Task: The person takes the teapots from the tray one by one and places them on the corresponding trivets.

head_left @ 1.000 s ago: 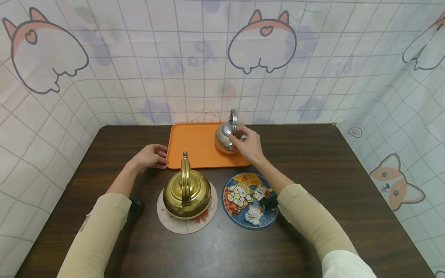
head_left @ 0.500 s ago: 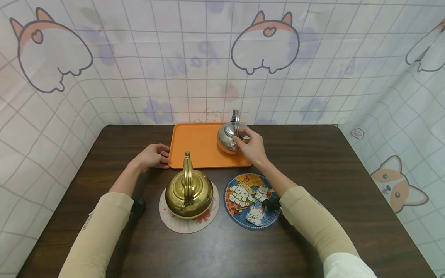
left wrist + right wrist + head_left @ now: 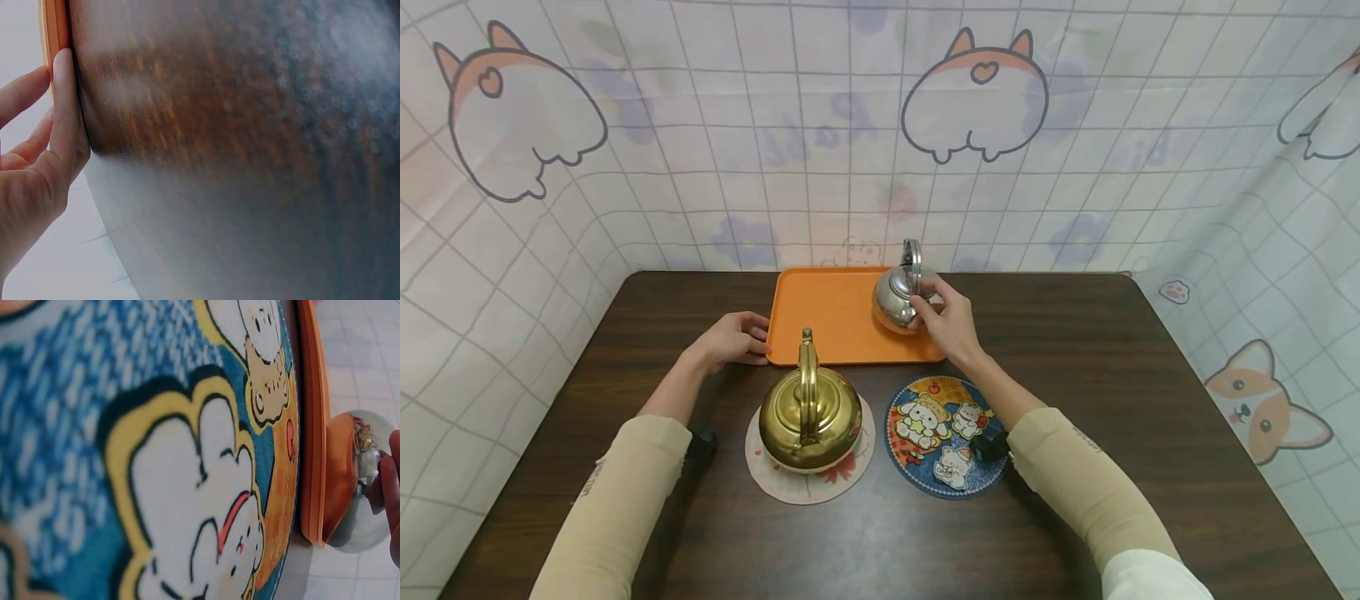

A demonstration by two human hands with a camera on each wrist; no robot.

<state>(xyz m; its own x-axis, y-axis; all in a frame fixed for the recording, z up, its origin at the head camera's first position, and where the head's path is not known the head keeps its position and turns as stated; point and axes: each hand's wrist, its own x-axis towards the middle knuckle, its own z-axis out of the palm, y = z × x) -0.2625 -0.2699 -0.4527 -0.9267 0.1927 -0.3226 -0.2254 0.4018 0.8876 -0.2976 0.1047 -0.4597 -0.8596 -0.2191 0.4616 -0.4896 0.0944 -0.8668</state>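
Reaching both cream sleeves (image 3: 1082, 475) across a dark wooden table (image 3: 880, 542), toward its back edge. Grasping a silver kettle (image 3: 895, 296) with the right grip (image 3: 951, 321), pinching its right side between thumb and fingers, partly hiding the exact spot of contact. Having that kettle standing upright, arched handle raised, at the right end of an orange tray (image 3: 820, 312). Having the tray lying just beside the table's back edge, slightly left of the edge's middle. Touching the tray's left rim, near its front left corner, with the left grip (image 3: 737, 337); leaving that grip loose and slightly bending its fingers against the rim.

Having a gold kettle (image 3: 810, 417) standing on a pale round mat (image 3: 767, 479), in front of the tray and nearer the table's left edge than its right. Having a blue round mat (image 3: 921, 471), printed with cartoon animals, lying just beside the pale one, on the side toward the table's right edge. Showing a dark device (image 3: 988, 447) near the right cuff, over the blue mat. Facing a white grid-patterned curtain (image 3: 865, 200) with cartoon dogs, hanging behind the table's back edge.
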